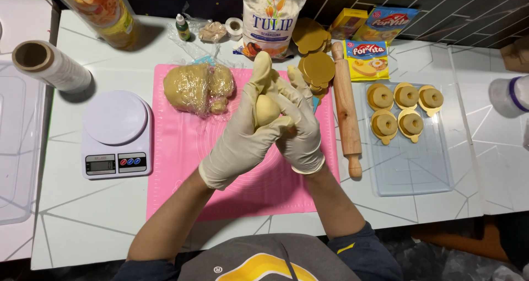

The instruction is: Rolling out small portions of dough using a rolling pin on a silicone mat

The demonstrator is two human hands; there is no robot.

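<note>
Left to right on the white worktop: roll of clear cling film [52,65] at the far left edge, white round-topped digital kitchen scale [116,133] just beside the pink silicone mat [182,165]. Big lump of pale dough in clear plastic wrap [198,88] sits on the mat's far left corner.

Above mat centre: left hand in cream latex glove [242,126] and right hand in cream latex glove [297,126] pressed together, palms cupping a small smooth ball of pale yellow dough [266,110]. Both hands closed around it, narrow grip; ball sits between the palms, only its upper face shows, rest hidden by fingers. Surface looks smooth, no cracks visible.

Mat's near half is bare. Wooden rolling pin [346,107] lies along the mat's right edge. Right of it, clear rectangular plastic tray [410,165] holds five filled gold round cups [405,110] at its far end; near half bare. Stack of gold discs [317,70] and bag of flour [270,19] near the far edge.
</note>
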